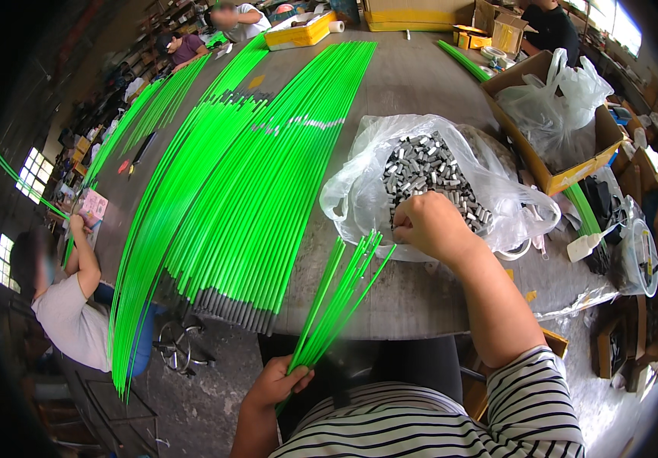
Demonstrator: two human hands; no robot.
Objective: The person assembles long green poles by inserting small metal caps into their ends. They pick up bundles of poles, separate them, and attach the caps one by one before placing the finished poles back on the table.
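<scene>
My left hand (277, 383), low in front of my body, is closed around a small bundle of thin green rods (334, 314) that fan upward to the table's edge. My right hand (436, 223) reaches over the near side of an open clear plastic bag (359, 168). Its fingers are bent together at the heap of small grey and black cylindrical pieces (430, 164) inside; whether a piece is between the fingertips is hidden. Left of the bag, long green rods (268, 206) lie side by side in broad rows, some with dark ends toward me.
On the right of the table (398, 76) stands a cardboard box (550, 183) holding plastic bags. A yellow tray (298, 33) sits at the far edge. At the left a co-worker (77, 305) handles rods; other people are at the far side. A white bottle (585, 246) lies at right.
</scene>
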